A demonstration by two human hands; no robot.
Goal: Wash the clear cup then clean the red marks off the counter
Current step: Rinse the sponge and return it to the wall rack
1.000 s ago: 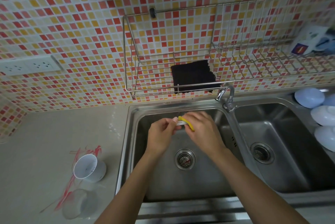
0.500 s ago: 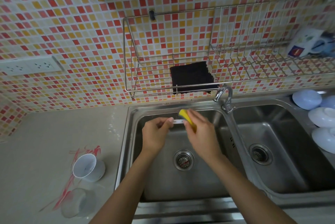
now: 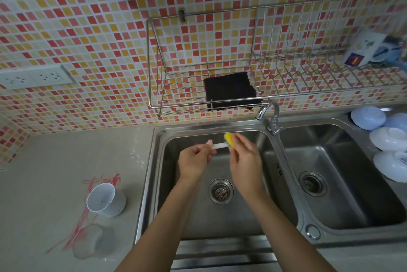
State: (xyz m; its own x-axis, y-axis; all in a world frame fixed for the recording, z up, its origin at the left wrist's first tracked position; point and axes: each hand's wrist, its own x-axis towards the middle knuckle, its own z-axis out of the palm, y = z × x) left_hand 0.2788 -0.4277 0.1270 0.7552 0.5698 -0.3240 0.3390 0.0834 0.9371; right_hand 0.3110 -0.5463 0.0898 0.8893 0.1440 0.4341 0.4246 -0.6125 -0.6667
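Both hands are over the left sink: the left hand pinches a thin white stick, and the right hand grips a yellow sponge that touches the stick's far end. Far to the left on the counter, the clear cup lies on its side at the near end of the red marks, and a white cup lies tilted just beyond it. On the wall, a black cloth hangs in the wire rack behind the tap.
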